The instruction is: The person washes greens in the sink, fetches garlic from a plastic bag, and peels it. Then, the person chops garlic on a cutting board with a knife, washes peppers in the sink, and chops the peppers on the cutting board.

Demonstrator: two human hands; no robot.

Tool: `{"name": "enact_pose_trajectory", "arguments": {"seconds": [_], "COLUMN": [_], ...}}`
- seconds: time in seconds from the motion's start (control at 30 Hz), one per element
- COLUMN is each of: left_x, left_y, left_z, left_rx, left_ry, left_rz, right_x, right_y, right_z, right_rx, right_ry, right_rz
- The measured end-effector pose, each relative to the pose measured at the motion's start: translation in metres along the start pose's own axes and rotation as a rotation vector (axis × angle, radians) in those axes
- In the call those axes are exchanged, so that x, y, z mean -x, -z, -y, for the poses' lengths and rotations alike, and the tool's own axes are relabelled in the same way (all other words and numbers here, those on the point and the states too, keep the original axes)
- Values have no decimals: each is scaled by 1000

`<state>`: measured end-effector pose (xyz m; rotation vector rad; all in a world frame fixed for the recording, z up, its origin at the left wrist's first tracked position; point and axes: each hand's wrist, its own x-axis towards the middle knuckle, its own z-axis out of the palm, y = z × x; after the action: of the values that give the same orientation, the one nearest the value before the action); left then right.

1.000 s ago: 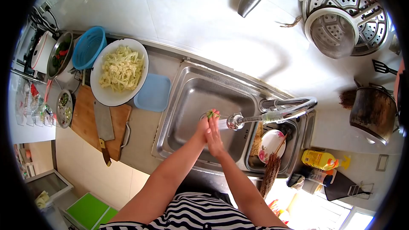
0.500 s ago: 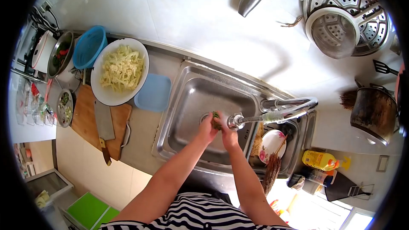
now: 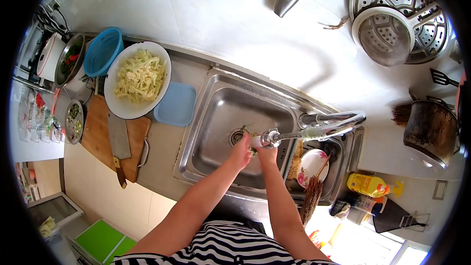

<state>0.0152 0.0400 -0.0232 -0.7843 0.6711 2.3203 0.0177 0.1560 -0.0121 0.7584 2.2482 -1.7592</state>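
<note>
Over the sink basin (image 3: 211,113), my left hand (image 3: 241,151) is closed around some green leaves (image 3: 253,152), whose thin tips stick out past its fingers. My right hand (image 3: 267,155) meets it from the other side, closed on the same greens; its fingertips are partly hidden by the tap head. That tap head (image 3: 271,138) hangs right above both hands, with a whitish stream at its mouth. The metal drain (image 3: 236,137) lies just left of my left fingertips.
Left of the sink are a light-blue lid (image 3: 175,104), a white bowl (image 3: 113,91) of cut pale vegetable, a blue basket (image 3: 104,51), and a cutting board (image 3: 94,130) bearing a cleaver (image 3: 119,137). The second basin holds a flowered plate (image 3: 314,163) and a twig brush (image 3: 312,198).
My hands have shifted slightly under the tap head, and the right fingers are now more hidden. The clump of greens shows less, with thin tips spreading toward the drain.
</note>
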Motion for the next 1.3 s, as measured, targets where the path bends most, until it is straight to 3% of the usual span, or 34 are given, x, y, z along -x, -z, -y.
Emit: {"name": "enact_pose_trajectory", "arguments": {"seconds": [0.03,0.1,0.23,0.3,0.37,0.47,0.5,0.57,0.6,0.63,0.7,0.77,0.8,0.83,0.9,0.97,1.03,1.13,1.23,1.3], "left_x": [-3,-5,-10,-15,-15,-22,-16,-6,-5,3,6,-14,-18,-18,-15,-21,-20,-15,-21,-23], "left_y": [5,13,11,-3,-5,12,8,-6,-16,-27,-23,-3,-4,-9,-16,-17,-26,-39,-43,-46], "left_z": [4,10,18,26,26,26,20,16,23,22,9,1,-5,-9,-13,-7,-5,-7,-2,1], "left_rx": [1,-39,324,246,287,359,371,377,365,351,366,372,307,306,371,375,382,379,374,372], "left_ry": [-3,-39,18,-20,1,44,58,68,27,-11,48,4,-14,-13,36,49,61,78,97,119], "left_rz": [-1,-244,-90,14,4,-8,6,17,-45,-109,-84,-60,-91,-88,27,58,89,-16,-10,-81], "right_x": [1,4,17,24,32,53,47,28,8,6,20,31,13,13,16,5,8,-4,-18,-44], "right_y": [1,2,-3,4,1,-11,-10,-6,-4,-4,-8,-7,-7,-1,14,34,62,107,150,164], "right_z": [3,5,4,17,18,18,17,14,-7,-3,10,21,-28,-20,0,-10,9,-1,-1,9], "right_rx": [0,-355,-412,402,388,155,156,551,493,244,275,294,209,210,-6,-308,-494,-641,-524,-628], "right_ry": [1,-77,-121,-23,-23,437,437,88,58,38,90,163,330,331,-61,-96,-57,41,111,76], "right_rz": [3,123,75,-111,-144,25,25,-62,-199,-200,-197,-30,40,37,-53,-219,-257,-376,-473,-763]}}
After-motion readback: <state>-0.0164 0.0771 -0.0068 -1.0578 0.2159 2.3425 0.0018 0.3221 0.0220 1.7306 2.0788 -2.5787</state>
